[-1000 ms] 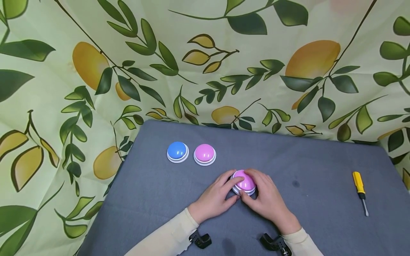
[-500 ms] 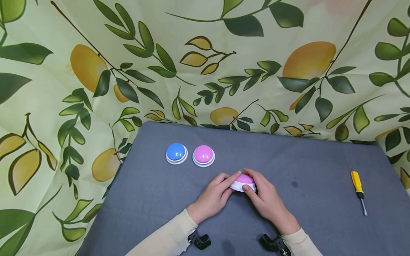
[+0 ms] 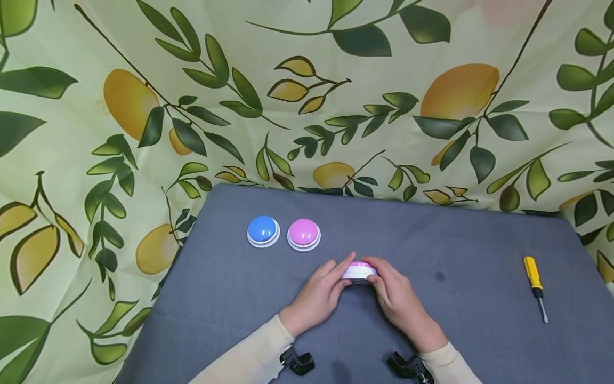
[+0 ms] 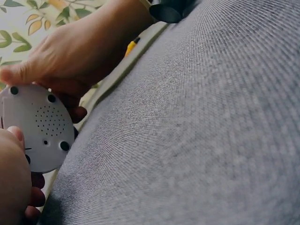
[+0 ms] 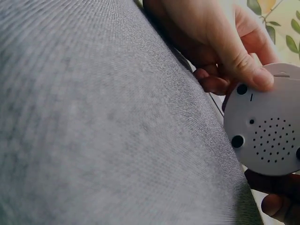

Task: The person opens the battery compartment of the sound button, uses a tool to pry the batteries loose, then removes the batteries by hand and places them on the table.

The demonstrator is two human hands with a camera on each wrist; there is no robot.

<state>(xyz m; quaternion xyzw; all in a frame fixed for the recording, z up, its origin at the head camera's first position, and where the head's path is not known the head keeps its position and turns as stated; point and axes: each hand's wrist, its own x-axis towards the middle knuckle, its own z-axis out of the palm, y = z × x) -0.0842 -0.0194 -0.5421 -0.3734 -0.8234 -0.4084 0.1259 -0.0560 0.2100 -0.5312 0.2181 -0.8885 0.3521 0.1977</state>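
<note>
Both hands hold one pink-topped push button (image 3: pixel 359 271) with a white base, tilted so its side faces the head camera. The left hand (image 3: pixel 314 296) grips its left edge, thumb below and fingers on top. On the opposite edge, the right hand (image 3: pixel 403 298) pinches it between thumb and fingers. Both wrist views show the button's white underside (image 4: pixel 44 122), with a patch of small speaker holes, a small screw hole and dark round feet. A second pink button (image 3: pixel 304 233) and a blue button (image 3: pixel 262 230) sit upright side by side, beyond the hands and to the left.
A yellow-handled screwdriver (image 3: pixel 533 274) lies at the right of the grey cloth-covered table (image 3: pixel 470 320). Behind the table and along its left side hangs a curtain (image 3: pixel 288 133) printed with leaves and fruit. A black wrist strap device (image 3: pixel 297 360) is on each forearm.
The held button has tipped from its pink dome facing up to its white side facing the head camera. The fingers of both hands have shifted around its rim.
</note>
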